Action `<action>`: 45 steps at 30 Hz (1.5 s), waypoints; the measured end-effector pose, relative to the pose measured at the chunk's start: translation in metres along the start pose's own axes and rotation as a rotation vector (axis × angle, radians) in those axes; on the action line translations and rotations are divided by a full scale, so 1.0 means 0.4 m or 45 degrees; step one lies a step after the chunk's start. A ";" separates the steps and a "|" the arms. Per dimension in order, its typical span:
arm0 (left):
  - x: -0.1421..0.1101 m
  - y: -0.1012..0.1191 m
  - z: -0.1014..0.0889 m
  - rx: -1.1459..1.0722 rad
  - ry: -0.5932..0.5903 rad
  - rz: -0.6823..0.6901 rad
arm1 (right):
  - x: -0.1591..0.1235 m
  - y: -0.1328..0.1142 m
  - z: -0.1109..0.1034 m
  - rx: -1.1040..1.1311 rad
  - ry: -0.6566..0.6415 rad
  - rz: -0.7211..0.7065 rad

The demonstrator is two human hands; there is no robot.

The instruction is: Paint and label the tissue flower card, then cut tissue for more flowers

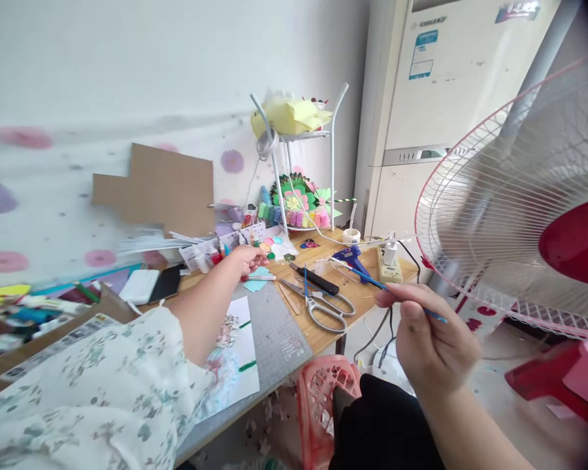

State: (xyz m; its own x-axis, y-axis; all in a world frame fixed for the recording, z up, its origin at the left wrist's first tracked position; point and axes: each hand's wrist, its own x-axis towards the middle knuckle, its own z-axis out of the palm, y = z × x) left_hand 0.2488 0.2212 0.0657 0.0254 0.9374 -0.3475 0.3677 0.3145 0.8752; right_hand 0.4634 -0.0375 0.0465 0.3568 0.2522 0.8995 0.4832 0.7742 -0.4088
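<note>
My left hand [246,258] reaches far across the wooden table [362,274], its fingers curled over small coloured paper pieces [270,245] beside a teal paper square [255,282]. Whether it grips anything is unclear. My right hand [428,336] hovers off the table's right end, fingers pinched on a thin blue stick [372,281] that points left toward the blue glue gun [351,258]. Scissors [323,305] and a black-handled knife [316,279] lie between the two hands.
A grey cutting mat [274,333] and a printed sheet [235,352] lie near me. A pink fan [519,196] stands at the right, a pink basket [318,398] under the table's edge. A wire rack [304,143] with paper crafts, a power strip [389,264] and cardboard [166,186] fill the back.
</note>
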 end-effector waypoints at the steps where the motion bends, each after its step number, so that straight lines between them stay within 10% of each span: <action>1: -0.041 -0.005 -0.029 -0.044 -0.015 0.002 | -0.002 -0.005 0.012 0.042 -0.007 0.002; 11: -0.540 -0.256 -0.296 -0.553 -0.038 0.108 | -0.074 -0.130 0.152 0.598 -0.047 0.692; 18: -0.707 -0.416 -0.388 -0.818 -0.036 0.124 | -0.106 -0.249 0.251 0.727 -0.266 0.842; 25: -0.678 -0.462 -0.430 -0.940 -0.084 0.145 | -0.081 -0.259 0.310 0.590 -0.637 0.729; 45: -0.471 -0.503 -0.507 -0.925 -0.175 -0.104 | -0.094 -0.051 0.528 0.563 -0.810 0.644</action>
State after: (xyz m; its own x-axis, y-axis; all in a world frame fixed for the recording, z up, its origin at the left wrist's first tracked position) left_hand -0.0185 0.0118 0.0232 0.1580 0.8944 -0.4185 -0.3330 0.4472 0.8301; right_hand 0.2712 0.0599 0.0538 -0.1273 0.7908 0.5987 -0.0065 0.6029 -0.7978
